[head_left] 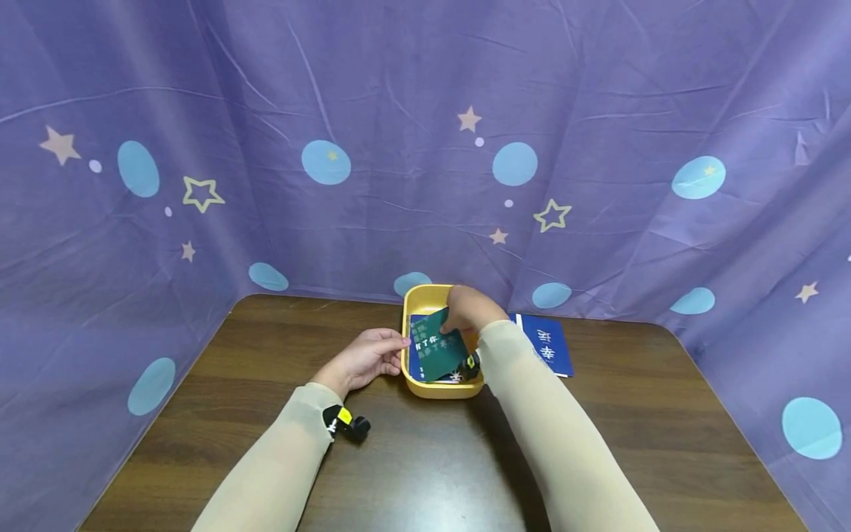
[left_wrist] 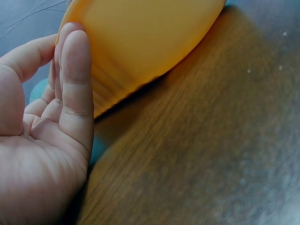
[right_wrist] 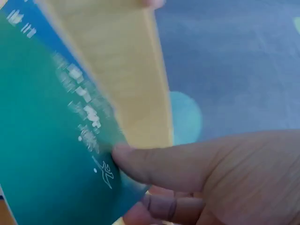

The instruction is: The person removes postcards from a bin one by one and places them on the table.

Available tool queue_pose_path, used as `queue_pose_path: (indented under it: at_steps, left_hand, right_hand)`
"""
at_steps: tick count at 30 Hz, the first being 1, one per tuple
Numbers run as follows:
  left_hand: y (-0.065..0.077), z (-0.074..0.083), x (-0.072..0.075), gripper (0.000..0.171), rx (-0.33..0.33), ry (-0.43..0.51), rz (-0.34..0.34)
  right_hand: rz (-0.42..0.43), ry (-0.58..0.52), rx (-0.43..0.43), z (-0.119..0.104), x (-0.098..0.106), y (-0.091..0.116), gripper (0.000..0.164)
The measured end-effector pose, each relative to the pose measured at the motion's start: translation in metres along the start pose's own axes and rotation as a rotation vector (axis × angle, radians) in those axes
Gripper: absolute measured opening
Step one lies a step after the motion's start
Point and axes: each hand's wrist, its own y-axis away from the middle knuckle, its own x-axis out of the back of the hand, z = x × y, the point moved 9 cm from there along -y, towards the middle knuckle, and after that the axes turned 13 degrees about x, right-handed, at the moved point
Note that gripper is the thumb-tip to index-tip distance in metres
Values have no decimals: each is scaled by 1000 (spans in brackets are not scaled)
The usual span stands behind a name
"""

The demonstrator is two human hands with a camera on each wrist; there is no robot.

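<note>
The left hand (head_left: pixel 367 359) pinches a yellow oblong plastic tray (head_left: pixel 442 392), the right hand (head_left: pixel 473 307) a green rectangular card (head_left: pixel 442 358), its cream fabric sleeve (head_left: pixel 552 421) partly hiding a blue rectangular booklet (head_left: pixel 555 341).

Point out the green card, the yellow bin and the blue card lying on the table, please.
Green card (head_left: pixel 442 356): head view, middle of its face.
Yellow bin (head_left: pixel 440 391): head view, its near end wall.
Blue card (head_left: pixel 553 344): head view, the visible part of its face.

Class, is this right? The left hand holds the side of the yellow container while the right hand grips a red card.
The colour is wrong: the left hand holds the side of the yellow container while the right hand grips a green card, as the head view shows.
</note>
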Motion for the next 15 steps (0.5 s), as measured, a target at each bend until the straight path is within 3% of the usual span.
queue_pose_path:
  at_steps: [4,10,15]
  left_hand:
    - [0,-1,0,9,-2,-3,2]
    - [1,0,0,9,-4,-5,7]
    - [1,1,0,9,-10,-22,-1]
  right_hand:
    - [45,-117,22,2,12,6,49]
    - [127,-317,48,18,30,25,31]
    - [236,-442,97,37,46,47,42]
